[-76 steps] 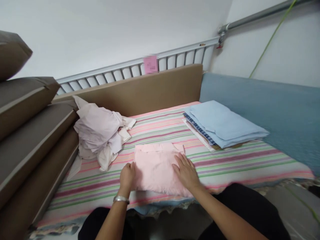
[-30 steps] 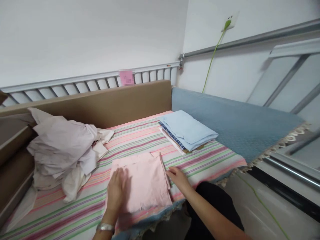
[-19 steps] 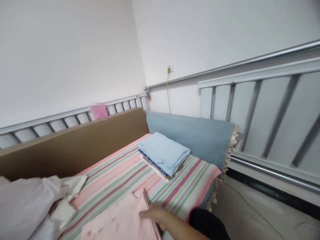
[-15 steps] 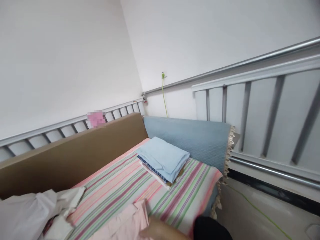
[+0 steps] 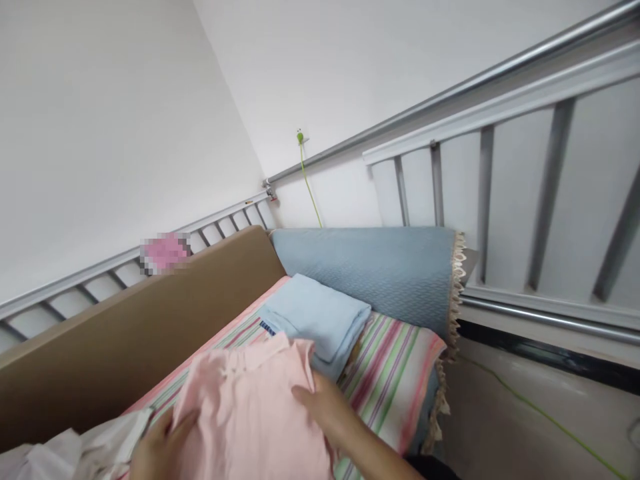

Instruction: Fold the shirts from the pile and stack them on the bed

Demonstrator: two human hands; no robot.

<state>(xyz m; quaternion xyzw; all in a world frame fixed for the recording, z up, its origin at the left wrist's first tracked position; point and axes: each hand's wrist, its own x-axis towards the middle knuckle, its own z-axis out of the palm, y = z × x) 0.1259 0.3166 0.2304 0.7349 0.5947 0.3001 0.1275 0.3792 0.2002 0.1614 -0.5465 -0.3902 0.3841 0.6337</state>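
A pink garment (image 5: 255,407), collared or waistbanded at its top edge, is held up between my two hands over the bed. My left hand (image 5: 165,443) grips its left side, thumb on top. At its right edge, my right hand (image 5: 317,403) pinches the cloth, with the fingers partly hidden beneath. Just beyond the garment lies a folded light blue cloth (image 5: 315,310) on top of a stack, where a dark blue checked edge shows. Crumpled white clothing (image 5: 75,453) lies by my left hand.
A striped sheet (image 5: 395,360) covers the bed. A brown board (image 5: 150,320) runs along the left, and a blue quilted cover with fringe (image 5: 370,273) hangs at the far end. White radiators (image 5: 505,193) line the walls. A green cord (image 5: 545,427) crosses the floor.
The pink garment has risen and moved forward towards the folded stack, hiding part of it. My left hand has come into view holding it. The view has shifted right.
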